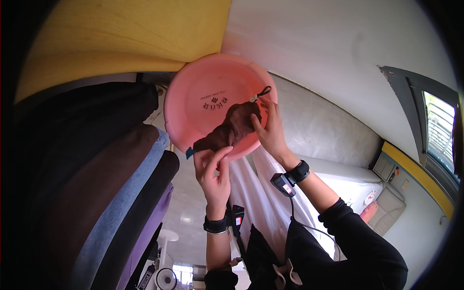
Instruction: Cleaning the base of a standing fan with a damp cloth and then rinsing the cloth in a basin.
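Note:
A dark brown fuzzy cloth [233, 125] is stretched slantwise between my hands, over a round pink plastic basin [186, 88] that bears printed writing on its bottom. My left hand [212, 175] pinches the cloth's lower left edge between thumb and fingers. At the upper right end, my right hand [272, 132] grips the cloth, its thumb lying on the front. From that end sticks out a black cord loop [267, 90] with a pale toggle [253, 98]. A small blue piece [190, 153] shows at the other end; what it is I cannot tell.
Several garments hang close on the left, among them blue denim [119, 203] and a purple one [150, 224]. Yellow fabric [137, 32] drapes above the basin. White fabric [250, 188] hangs below it. Far right are a window [438, 127], a beige seat [389, 208] and part of a person's limb [369, 211].

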A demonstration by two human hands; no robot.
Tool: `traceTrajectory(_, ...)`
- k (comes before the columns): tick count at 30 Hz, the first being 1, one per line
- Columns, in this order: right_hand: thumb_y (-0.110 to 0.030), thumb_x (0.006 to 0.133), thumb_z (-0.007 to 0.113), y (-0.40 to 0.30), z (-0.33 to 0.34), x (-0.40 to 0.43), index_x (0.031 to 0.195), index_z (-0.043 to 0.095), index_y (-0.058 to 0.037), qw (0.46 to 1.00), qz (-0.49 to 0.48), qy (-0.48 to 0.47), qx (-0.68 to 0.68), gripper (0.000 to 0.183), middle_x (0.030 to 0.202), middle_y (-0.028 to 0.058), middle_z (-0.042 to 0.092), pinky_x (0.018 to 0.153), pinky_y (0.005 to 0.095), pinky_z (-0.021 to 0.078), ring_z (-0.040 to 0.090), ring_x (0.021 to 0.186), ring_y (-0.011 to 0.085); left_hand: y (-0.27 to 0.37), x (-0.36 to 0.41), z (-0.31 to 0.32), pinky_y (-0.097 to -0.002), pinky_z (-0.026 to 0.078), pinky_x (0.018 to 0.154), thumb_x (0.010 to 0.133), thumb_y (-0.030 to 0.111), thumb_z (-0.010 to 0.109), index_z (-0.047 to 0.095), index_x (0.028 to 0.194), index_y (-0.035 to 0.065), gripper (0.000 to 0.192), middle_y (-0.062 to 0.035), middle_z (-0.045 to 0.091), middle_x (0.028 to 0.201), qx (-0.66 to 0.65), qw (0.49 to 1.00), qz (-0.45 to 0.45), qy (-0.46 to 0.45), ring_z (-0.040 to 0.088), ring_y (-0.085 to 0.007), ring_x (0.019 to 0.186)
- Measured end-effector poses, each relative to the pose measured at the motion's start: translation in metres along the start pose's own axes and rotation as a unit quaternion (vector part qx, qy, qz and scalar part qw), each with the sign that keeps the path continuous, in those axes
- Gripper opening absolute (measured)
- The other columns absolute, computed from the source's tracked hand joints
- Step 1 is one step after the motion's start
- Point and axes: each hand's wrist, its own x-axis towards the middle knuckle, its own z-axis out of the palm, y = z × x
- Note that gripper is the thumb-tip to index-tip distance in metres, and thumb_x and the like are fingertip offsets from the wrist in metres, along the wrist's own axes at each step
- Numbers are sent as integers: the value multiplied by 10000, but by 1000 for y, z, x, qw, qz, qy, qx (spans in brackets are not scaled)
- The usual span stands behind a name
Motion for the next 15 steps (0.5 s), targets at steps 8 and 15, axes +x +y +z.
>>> traceTrajectory(8,-15,695,619,-23,10,4,1201,522,-84,963,-156,-219,-7,520,1198,123,516,946,380,393,465,1123,308,-7,17,16,-237,409,603,837,-5,593,678,988,72,190,-26,471,845,-50,998,-22,-18,474,-115,694)
traceTrajectory(15,19,683,636,-9,38,8,1048,617,-88,983,-89,-148,-60,381,1008,104,551,804,389,475,519,970,305,-44,9,23,-214,463,737,869,11,578,553,1177,31,309,-35,475,973,-115,985,-123,-26,524,-103,825)
